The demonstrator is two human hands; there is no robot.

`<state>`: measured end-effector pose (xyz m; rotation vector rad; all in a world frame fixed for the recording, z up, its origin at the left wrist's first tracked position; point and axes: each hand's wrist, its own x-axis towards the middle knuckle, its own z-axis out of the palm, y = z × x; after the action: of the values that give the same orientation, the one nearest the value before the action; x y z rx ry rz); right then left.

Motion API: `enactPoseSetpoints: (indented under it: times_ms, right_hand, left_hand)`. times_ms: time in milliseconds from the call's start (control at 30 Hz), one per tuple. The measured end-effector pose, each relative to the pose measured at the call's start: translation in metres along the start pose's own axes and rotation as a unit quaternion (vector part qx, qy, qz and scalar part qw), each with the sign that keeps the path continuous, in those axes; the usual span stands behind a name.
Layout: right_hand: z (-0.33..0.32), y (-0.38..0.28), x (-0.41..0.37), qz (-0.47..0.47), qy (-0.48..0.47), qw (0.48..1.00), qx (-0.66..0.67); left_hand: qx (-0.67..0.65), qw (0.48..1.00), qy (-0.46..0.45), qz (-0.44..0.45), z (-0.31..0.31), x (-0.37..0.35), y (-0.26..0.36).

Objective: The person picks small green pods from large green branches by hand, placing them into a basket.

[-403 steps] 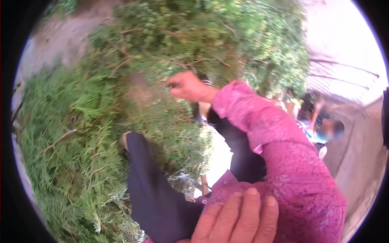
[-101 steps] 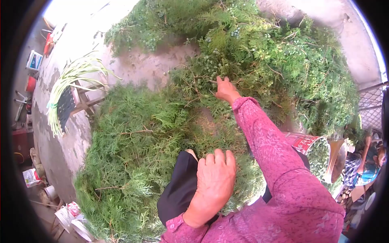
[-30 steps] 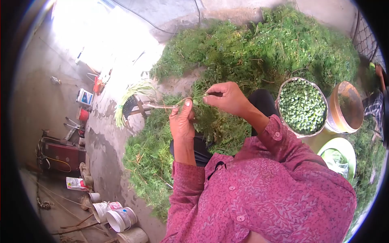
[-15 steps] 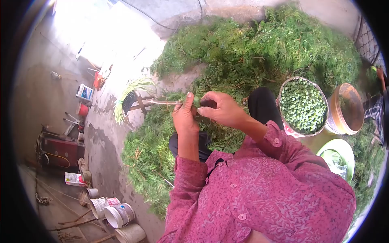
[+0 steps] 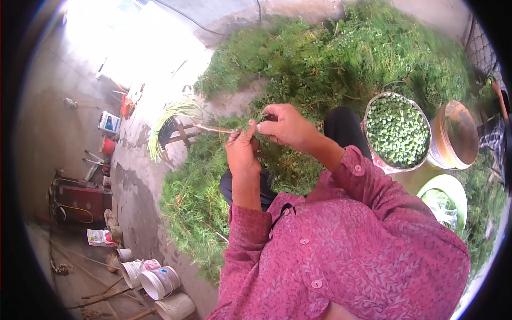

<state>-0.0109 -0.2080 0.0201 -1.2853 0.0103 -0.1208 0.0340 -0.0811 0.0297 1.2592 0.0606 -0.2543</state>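
Observation:
A thin brown stem (image 5: pixel 213 128) points left out of my left hand (image 5: pixel 244 152), whose fingers are closed round its right end. Close beside it, my right hand (image 5: pixel 288 127) pinches at a bit of green sprig (image 5: pixel 261 118) near the left fingertips. Green feathery branches (image 5: pixel 298 160) lie under and around both hands. To the right stands a round container (image 5: pixel 367 109) full of small green pieces (image 5: pixel 397 130). Beyond the stem's left end, long pale green stalks (image 5: pixel 165 125) lie over a small wooden stool (image 5: pixel 184 136).
A large pile of leafy branches (image 5: pixel 341 58) spreads along the back. At the right are a brown-rimmed bucket (image 5: pixel 440 136) and a pale green basin (image 5: pixel 460 200). Several white buckets (image 5: pixel 160 282) and a dark red box (image 5: pixel 82 202) stand at the left.
The right hand has shifted slightly up and left, and its fingers have closed at the sprig by the left fingertips. The stem is still in the left hand.

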Motion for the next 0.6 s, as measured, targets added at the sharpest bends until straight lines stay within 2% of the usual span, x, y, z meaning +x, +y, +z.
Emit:
enactPoseSetpoints:
  times_ms: [33, 67, 100, 133, 167, 233, 267, 300, 367, 600]
  right_hand:
    - [-0.003, -0.002, -0.002, 0.004, 0.002, 1.0, 0.002]
    - [-0.006, -0.003, -0.004, 0.055, -0.088, 0.983, 0.149]
    - [-0.008, -0.002, -0.007, 0.103, -0.174, 0.934, 0.293]
    - [-0.01, 0.002, -0.011, 0.1, -0.187, 0.93, 0.3]
    - [-0.013, 0.005, -0.017, 0.101, -0.187, 0.93, 0.301]
    - [-0.026, 0.011, -0.033, -0.038, -0.094, 0.989, 0.111]
    - [-0.041, 0.016, -0.035, 0.164, -0.081, 0.935, 0.303]
    - [-0.045, 0.025, -0.038, 0.165, -0.08, 0.934, 0.306]
    - [-0.051, 0.039, -0.043, 0.144, -0.017, 0.971, 0.191]
    - [-0.01, 0.035, -0.031, 0.138, 0.007, 0.984, 0.112]
  left_hand:
    - [0.002, 1.0, 0.001, -0.005, -0.003, 0.004, -0.001]
    - [-0.026, 1.0, -0.009, -0.014, -0.008, 0.009, 0.0]
    - [-0.053, 0.998, -0.02, -0.022, -0.013, 0.014, 0.001]
    - [-0.075, 0.997, 0.003, -0.031, -0.016, 0.018, 0.004]
    - [-0.074, 0.997, 0.004, -0.031, -0.02, 0.02, 0.008]
    - [-0.112, 0.993, 0.009, -0.024, -0.017, 0.014, 0.026]
    - [-0.133, 0.99, 0.028, -0.045, -0.011, 0.006, 0.035]
    - [-0.13, 0.99, 0.029, -0.046, -0.014, 0.008, 0.036]
    - [-0.158, 0.985, 0.05, -0.043, -0.021, 0.018, 0.038]
    - [-0.133, 0.989, 0.066, -0.003, 0.003, 0.003, 0.052]
